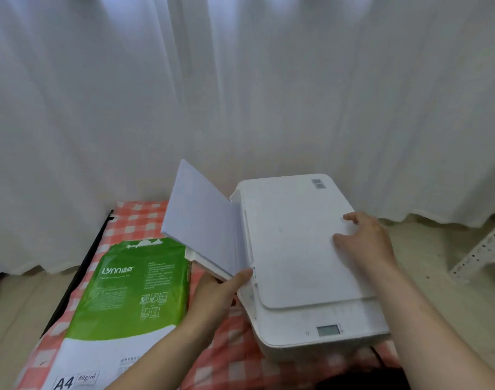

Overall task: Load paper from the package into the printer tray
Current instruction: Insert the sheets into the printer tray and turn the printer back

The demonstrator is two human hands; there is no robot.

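Observation:
A white printer (297, 249) sits on a red-and-white checked cloth. A stack of white paper (201, 218) leans tilted in the tray at the printer's left side. My left hand (221, 291) grips the near edge of that stack and its tray support, thumb on top. Flat on the printer lid rests my right hand (367, 243), fingers spread, holding nothing. The green and white A4 paper package (122, 299) lies on the cloth to the left of the printer, its far end partly under the paper stack.
The checked cloth (139, 218) covers a low surface with a dark edge on the left. White curtains (240, 94) hang right behind. A white perforated metal rail (482, 249) lies on the floor at right. A dark cable (378, 353) runs by the printer's front.

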